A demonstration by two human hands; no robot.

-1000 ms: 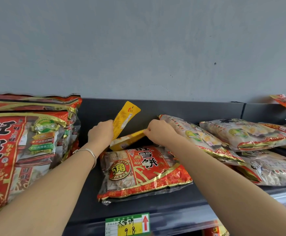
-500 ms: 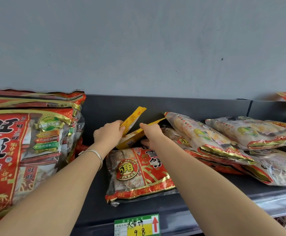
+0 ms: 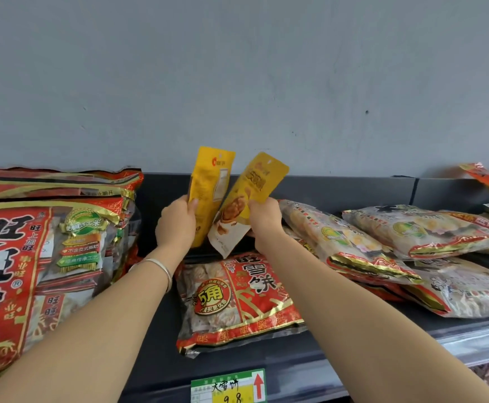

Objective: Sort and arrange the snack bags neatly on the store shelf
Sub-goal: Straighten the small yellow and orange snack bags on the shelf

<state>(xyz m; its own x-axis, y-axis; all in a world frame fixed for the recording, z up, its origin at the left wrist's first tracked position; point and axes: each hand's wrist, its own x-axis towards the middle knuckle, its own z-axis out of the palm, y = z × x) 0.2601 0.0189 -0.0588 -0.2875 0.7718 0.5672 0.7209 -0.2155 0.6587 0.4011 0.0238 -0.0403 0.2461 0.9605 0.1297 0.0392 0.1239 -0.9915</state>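
At the left edge of the frame stands a stack of large red bags (image 3: 19, 271), glossy crinkled film with gold trim and clear windows, their top seams flat and ragged. Just right of them the left hand (image 3: 175, 225) rises from a bare forearm with a thin silver bracelet (image 3: 162, 267) on the wrist. Its fingers are curled round the lower half of a flat yellow pouch (image 3: 211, 175), a smooth rectangle held upright with a white label strip and a small hang hole at the top.

Beside it at frame centre, the right hand (image 3: 266, 219) pinches the edge of a second yellow pouch (image 3: 255, 181), tilted to the right. This pouch has rounded corners, a printed food picture and a white bottom. The two pouches overlap at their lower ends, above the dark shelf (image 3: 156, 367).

Below the hands a red rice-cracker bag (image 3: 237, 301) lies flat, puffy and wrinkled. At lower centre a green and yellow price tag (image 3: 228, 386) sits on the shelf lip. To the right, pale translucent bags (image 3: 412, 228) with gold-edged seams lie overlapped and slanted.
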